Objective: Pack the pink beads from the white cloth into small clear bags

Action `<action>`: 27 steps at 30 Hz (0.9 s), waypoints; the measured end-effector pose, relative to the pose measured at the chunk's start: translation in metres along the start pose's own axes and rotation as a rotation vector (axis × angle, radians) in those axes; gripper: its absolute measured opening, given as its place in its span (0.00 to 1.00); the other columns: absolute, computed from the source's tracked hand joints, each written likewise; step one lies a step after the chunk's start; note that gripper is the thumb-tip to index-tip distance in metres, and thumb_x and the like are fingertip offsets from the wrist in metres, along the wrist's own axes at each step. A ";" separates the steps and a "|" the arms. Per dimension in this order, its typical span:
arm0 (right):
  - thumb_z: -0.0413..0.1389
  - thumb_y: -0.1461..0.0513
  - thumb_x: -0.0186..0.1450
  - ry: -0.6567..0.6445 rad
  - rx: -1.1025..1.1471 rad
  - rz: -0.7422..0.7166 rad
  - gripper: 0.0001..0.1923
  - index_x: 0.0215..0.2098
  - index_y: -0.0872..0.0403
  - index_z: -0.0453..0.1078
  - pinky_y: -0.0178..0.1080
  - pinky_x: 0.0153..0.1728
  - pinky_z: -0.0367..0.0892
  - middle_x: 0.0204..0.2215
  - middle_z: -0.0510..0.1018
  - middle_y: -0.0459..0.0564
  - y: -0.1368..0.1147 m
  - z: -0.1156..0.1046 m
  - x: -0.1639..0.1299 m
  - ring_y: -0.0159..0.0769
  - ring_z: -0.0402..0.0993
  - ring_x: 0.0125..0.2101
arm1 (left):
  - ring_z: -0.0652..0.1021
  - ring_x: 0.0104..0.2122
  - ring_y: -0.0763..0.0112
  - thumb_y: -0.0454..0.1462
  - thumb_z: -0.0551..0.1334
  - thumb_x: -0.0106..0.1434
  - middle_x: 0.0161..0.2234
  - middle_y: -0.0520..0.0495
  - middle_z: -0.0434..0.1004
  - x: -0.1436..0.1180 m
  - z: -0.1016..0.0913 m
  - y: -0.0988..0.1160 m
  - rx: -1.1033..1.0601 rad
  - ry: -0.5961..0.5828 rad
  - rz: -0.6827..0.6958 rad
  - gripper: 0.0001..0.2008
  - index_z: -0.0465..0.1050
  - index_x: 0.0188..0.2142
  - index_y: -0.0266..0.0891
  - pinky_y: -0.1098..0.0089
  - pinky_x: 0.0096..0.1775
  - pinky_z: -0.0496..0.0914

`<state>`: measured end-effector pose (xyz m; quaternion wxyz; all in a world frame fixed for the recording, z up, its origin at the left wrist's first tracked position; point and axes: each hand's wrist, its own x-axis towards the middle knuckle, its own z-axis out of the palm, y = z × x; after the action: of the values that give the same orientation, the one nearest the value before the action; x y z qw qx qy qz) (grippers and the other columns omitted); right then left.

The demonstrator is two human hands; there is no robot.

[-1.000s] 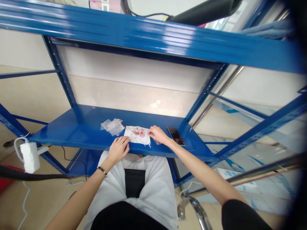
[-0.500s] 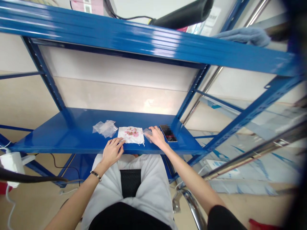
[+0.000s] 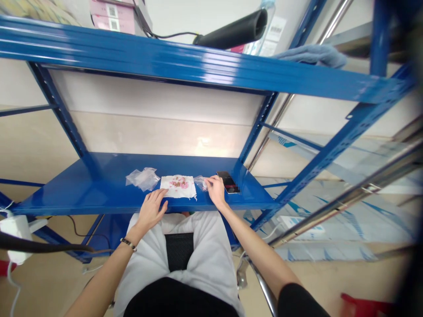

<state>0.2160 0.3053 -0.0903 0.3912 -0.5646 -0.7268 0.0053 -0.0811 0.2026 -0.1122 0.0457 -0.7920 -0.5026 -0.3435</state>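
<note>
A white tissue (image 3: 178, 187) with a heap of small pink beads (image 3: 179, 182) lies on the blue metal shelf (image 3: 99, 189). My left hand (image 3: 151, 209) rests flat at the shelf's front edge, its fingertips touching the tissue's near left corner, holding nothing. My right hand (image 3: 215, 190) lies just right of the tissue with its fingers on a small clear plastic bag (image 3: 200, 182). A dark phone (image 3: 228, 182) lies right beside that hand.
Several crumpled clear bags (image 3: 142, 178) lie left of the tissue. The upper blue shelf (image 3: 198, 61) carries pink boxes (image 3: 110, 15), a black roll (image 3: 233, 31) and a blue cloth (image 3: 310, 53). A white power adapter (image 3: 15, 231) hangs at the left. My lap and chair sit below.
My right hand has left the tissue's right edge and now holds a small clear bag just beside it. My left hand stays at the tissue's near corner. The view has shifted.
</note>
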 end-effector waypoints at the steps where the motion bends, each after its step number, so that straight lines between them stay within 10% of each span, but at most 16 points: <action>1: 0.48 0.56 0.70 0.041 0.016 0.000 0.17 0.44 0.51 0.77 0.43 0.47 0.62 0.41 0.73 0.55 -0.005 -0.007 -0.002 0.43 0.66 0.42 | 0.68 0.55 0.58 0.38 0.49 0.69 0.55 0.40 0.69 -0.001 -0.001 0.000 -0.019 0.010 -0.009 0.21 0.60 0.61 0.40 0.57 0.54 0.61; 6: 0.49 0.56 0.70 0.131 0.225 -0.043 0.16 0.50 0.45 0.75 0.47 0.51 0.61 0.45 0.71 0.52 -0.052 -0.035 -0.042 0.44 0.63 0.46 | 0.69 0.53 0.58 0.38 0.49 0.70 0.52 0.40 0.71 -0.011 -0.010 0.023 -0.220 0.073 -0.098 0.18 0.66 0.57 0.41 0.57 0.53 0.62; 14: 0.51 0.57 0.69 -0.224 0.566 -0.014 0.17 0.54 0.38 0.71 0.49 0.45 0.68 0.47 0.70 0.51 -0.105 0.000 -0.138 0.42 0.67 0.41 | 0.75 0.42 0.63 0.45 0.58 0.67 0.41 0.43 0.76 -0.028 0.003 0.068 -0.857 -0.223 -0.200 0.14 0.76 0.41 0.37 0.65 0.46 0.68; 21: 0.52 0.58 0.69 -0.399 0.694 -0.102 0.22 0.61 0.41 0.64 0.48 0.55 0.62 0.52 0.70 0.51 -0.098 0.005 -0.130 0.42 0.66 0.52 | 0.76 0.37 0.63 0.46 0.60 0.65 0.34 0.43 0.79 -0.021 0.002 0.047 -0.993 -0.395 -0.288 0.17 0.78 0.34 0.34 0.66 0.41 0.68; 27: 0.51 0.51 0.69 -0.502 0.942 0.147 0.19 0.54 0.47 0.70 0.46 0.53 0.63 0.49 0.76 0.51 -0.089 0.011 -0.120 0.42 0.70 0.49 | 0.74 0.31 0.67 0.47 0.57 0.66 0.28 0.47 0.76 -0.022 -0.010 0.040 -1.073 -0.464 -0.409 0.19 0.74 0.29 0.33 0.68 0.38 0.67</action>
<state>0.1439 0.1789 -0.1261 0.4147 -0.3589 -0.6755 0.4929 -0.0583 0.1618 -0.1071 -0.5362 -0.6461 -0.3984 -0.3691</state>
